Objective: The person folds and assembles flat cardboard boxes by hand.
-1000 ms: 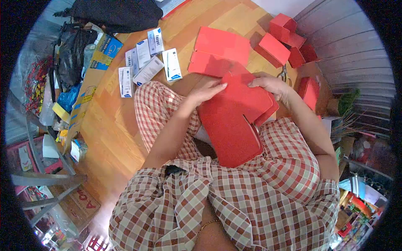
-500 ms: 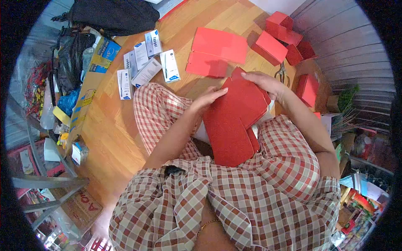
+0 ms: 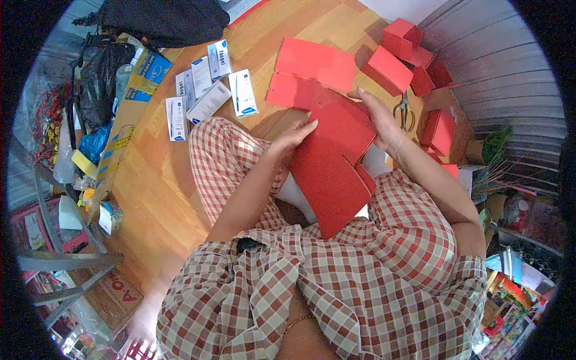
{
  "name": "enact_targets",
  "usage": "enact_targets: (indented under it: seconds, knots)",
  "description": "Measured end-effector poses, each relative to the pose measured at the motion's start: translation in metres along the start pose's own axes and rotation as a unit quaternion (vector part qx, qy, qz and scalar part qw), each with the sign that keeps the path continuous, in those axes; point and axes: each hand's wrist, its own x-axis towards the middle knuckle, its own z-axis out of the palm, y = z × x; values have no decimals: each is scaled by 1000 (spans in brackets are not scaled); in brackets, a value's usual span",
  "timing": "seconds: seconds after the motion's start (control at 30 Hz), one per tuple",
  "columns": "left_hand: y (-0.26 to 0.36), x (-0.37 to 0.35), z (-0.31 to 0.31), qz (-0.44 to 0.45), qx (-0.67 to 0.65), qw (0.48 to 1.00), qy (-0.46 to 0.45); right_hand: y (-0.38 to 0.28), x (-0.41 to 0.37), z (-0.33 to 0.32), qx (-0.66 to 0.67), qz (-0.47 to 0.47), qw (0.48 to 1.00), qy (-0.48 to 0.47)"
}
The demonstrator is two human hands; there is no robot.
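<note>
A folded red card (image 3: 336,150), several panels with flaps, is held tilted above my lap. My left hand (image 3: 294,135) grips its left edge, thumb on top and the other fingers hidden beneath. At its right edge is my right hand (image 3: 379,120), its thumb side along the upper right corner and its fingers mostly out of sight behind the card. Just beyond lie flat red sheets (image 3: 315,65) on the wooden floor. Scissors (image 3: 404,113) rest right of my right hand.
Folded red boxes (image 3: 388,70) stand at the upper right, another (image 3: 438,132) below them. White and blue boxes (image 3: 209,102) lie left of the red sheets. A cardboard carton (image 3: 120,144) with bags is at the left, green plants (image 3: 497,144) at the right.
The red card has turned, its lower end swinging right and its upper part moving down. My right hand has moved slightly right and down along its edge. My left hand has shifted slightly left.
</note>
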Motion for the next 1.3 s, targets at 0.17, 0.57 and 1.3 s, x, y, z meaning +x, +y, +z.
enact_targets:
  seconds: [0.17, 0.57, 1.3]
  knots:
    - [1, 5, -10, -47, 47, 997, -37, 10, 17, -11, -30, -39, 998, 40]
    - [9, -8, -2, -59, -172, 982, -43, 0, 9, 8, -302, -356, 870, -156]
    - [30, 5, -40, 378, 76, 914, 131, 9, 21, -16, -403, -236, 878, -107]
